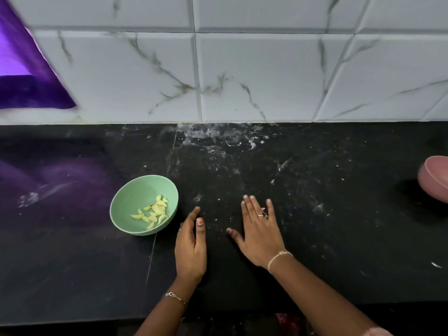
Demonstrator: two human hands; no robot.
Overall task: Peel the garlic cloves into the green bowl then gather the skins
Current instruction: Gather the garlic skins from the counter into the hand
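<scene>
Both hands low on black surface (327,226), neither grasping anything. Left hand (191,248) stands on its edge, thumb on top, fingers (194,212) straight and released, pointing away from the body. Right hand (260,230) lies palm down, fingers (253,207) straight and slightly spread, released, thumb out toward the left hand; cannot tell if palm presses the surface. Bare strip of surface between the two sets of fingers, hands apart.

Green bowl (126,197) upright, just left of the left fingers, near but not touching them. Peeled garlic cloves (155,212) in a loose pile inside it, on the side nearest the left fingers. Small pale skin flecks (436,265) scattered on the surface, mostly right of and beyond the right fingers; too small to tell skins from dust.

Pink bowl (435,180) tilted, far right of the right fingers, cut by frame edge. Ring (263,213) on a right finger, bracelet (278,258) on right wrist. Marbled tile wall (242,69) beyond all fingers, purple sheet (24,76) far up-left, blurred
</scene>
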